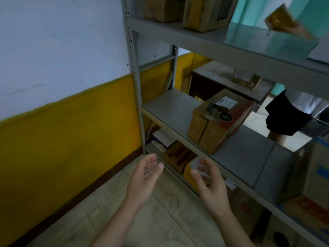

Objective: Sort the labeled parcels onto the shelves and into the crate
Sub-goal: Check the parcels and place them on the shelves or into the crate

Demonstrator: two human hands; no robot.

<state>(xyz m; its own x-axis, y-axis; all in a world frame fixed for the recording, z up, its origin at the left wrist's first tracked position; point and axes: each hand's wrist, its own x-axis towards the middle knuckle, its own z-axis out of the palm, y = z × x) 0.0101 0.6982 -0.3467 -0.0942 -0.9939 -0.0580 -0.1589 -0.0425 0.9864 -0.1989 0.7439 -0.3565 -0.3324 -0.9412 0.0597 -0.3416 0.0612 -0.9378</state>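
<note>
A brown cardboard parcel (pixel 219 120) with a white label on top sits on the middle shelf (pixel 169 106) of a grey metal rack. My left hand (pixel 144 177) and my right hand (pixel 210 182) hover below and in front of that shelf, palms facing each other, fingers relaxed, holding nothing. Two more cardboard parcels (pixel 188 11) stand on the upper shelf (pixel 195 38). Small boxes (pixel 179 155) lie on the bottom shelf behind my hands.
Another person behind the rack holds a brown packet (pixel 281 20) at the upper right. Large cartons (pixel 315 175) sit at the right end of the rack. A wooden desk (pixel 231 81) stands beyond it. A yellow and white wall (pixel 62 86) is on the left, tiled floor (pixel 160 211) below.
</note>
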